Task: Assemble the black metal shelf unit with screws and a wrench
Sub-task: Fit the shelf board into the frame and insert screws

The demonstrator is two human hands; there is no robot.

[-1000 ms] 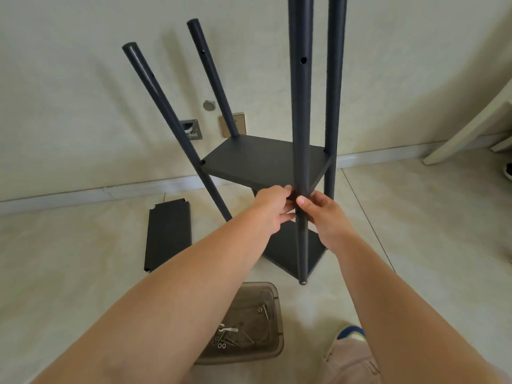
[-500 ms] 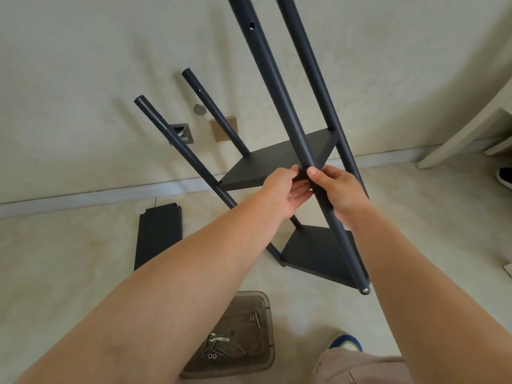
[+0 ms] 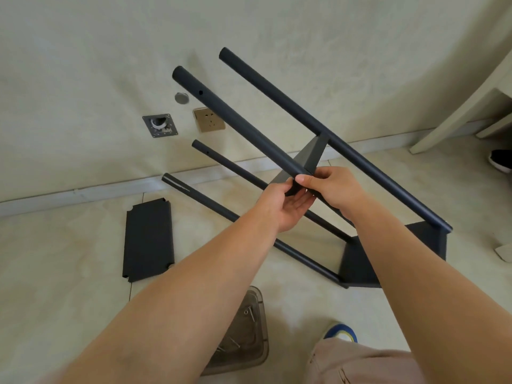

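Observation:
The black metal shelf unit [image 3: 293, 128] is tipped far over to the left, its poles slanting from upper left to lower right. A middle shelf panel [image 3: 311, 152] shows edge-on between the poles, and a bottom panel [image 3: 357, 261] rests near the floor. My right hand [image 3: 329, 187] grips the nearest pole beside the middle panel. My left hand [image 3: 288, 203] cups the same pole from below, palm up, just left of the right hand. A loose black shelf panel [image 3: 148, 241] lies flat on the floor at the left.
A clear plastic tub [image 3: 243, 331] with screws sits on the floor under my left forearm. The wall behind has a socket [image 3: 208, 119] and a metal plate [image 3: 160, 125]. A white furniture leg [image 3: 454, 106] stands at right. My shoe [image 3: 340, 331] is at the bottom.
The shelf unit has swung from upright to steeply tilted left, its pole tops dropping down into view. Both hands stayed on the near pole, and the left palm turned upward.

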